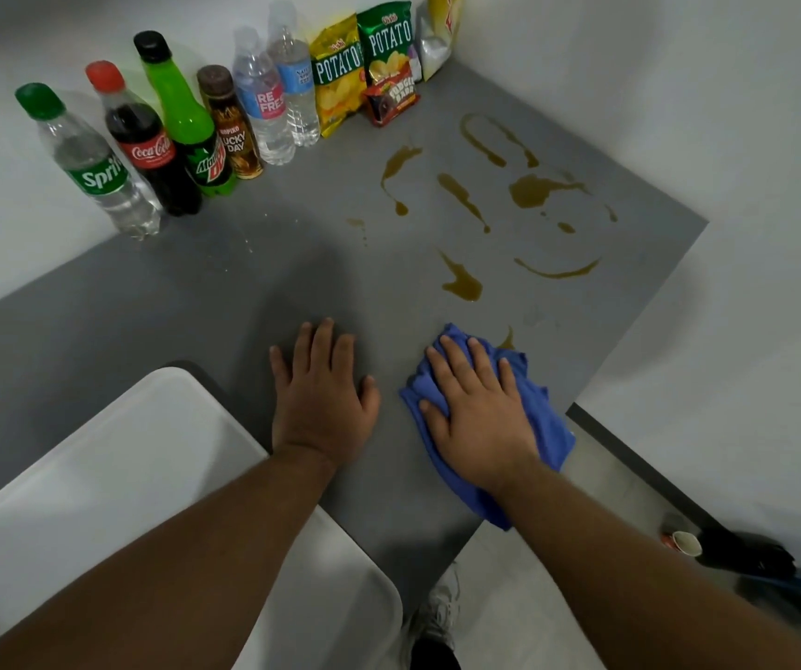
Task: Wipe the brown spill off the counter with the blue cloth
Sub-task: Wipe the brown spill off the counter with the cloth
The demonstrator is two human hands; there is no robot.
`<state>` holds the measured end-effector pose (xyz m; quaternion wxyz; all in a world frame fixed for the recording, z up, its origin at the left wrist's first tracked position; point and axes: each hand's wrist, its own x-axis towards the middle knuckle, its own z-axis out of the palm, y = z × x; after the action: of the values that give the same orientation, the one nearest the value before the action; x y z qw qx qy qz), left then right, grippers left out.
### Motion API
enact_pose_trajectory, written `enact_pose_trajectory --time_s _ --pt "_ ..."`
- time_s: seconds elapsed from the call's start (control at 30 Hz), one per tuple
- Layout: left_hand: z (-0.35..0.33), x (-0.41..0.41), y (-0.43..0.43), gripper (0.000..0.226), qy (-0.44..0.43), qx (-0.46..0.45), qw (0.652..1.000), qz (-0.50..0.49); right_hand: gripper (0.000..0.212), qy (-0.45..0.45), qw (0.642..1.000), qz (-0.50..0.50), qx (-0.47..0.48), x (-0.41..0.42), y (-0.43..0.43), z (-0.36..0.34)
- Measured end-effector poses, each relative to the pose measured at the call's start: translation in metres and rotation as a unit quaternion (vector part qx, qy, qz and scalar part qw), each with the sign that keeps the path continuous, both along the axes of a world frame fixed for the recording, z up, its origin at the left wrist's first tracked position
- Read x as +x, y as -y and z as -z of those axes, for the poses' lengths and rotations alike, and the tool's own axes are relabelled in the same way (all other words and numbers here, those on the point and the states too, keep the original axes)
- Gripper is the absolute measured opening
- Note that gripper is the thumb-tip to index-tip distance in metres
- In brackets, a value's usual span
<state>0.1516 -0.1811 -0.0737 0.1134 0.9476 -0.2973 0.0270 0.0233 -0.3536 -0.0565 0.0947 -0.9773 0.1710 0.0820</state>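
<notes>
There is one view only, from a wide-angle camera worn on the person's head. It looks forward and steeply down onto the grey counter [292, 263], close enough that both forearms enter from the bottom edge. The counter's far corner, where it meets the white walls, lies at the top of the frame; below its near edge the floor and a shoe [442, 606] show, with straight lines bowed by the lens.
</notes>
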Motion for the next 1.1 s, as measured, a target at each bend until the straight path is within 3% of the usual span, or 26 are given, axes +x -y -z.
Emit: enact_pose_trajectory --time_s 0.07,0.23,0.4,0.53,0.77,0.9,1.1 --pt "0.0 0.0 0.0 0.063 0.001 0.002 1.0 -0.001 0.07 0.0 1.0 -0.016 -0.003 0.008 -0.014 0.0" --pt "-0.001 0.0 0.001 0.063 -0.001 0.0 1.0 -0.008 0.066 0.013 0.985 -0.171 0.006 -0.041 -0.001 0.003" --pt "0.002 -0.001 0.002 0.063 0.008 0.005 1.0 -0.013 0.065 -0.002 0.996 -0.092 0.009 -0.039 0.047 0.002" --pt "0.008 0.001 0.001 0.063 0.018 0.004 1.0 -0.014 0.07 -0.003 1.0 -0.018 -0.007 0.008 0.031 0.003" --pt "0.013 0.004 0.0 0.063 0.029 -0.009 0.999 -0.015 0.066 0.015 0.991 -0.134 0.017 -0.04 0.012 0.006" --pt "0.012 0.002 0.002 0.063 0.031 -0.017 0.999 -0.022 0.064 0.009 0.998 -0.067 0.005 -0.054 0.055 0.002" --pt "0.01 0.002 0.001 0.063 0.025 -0.015 0.999 -0.018 0.073 0.005 1.0 0.021 -0.01 0.015 0.043 0.004"
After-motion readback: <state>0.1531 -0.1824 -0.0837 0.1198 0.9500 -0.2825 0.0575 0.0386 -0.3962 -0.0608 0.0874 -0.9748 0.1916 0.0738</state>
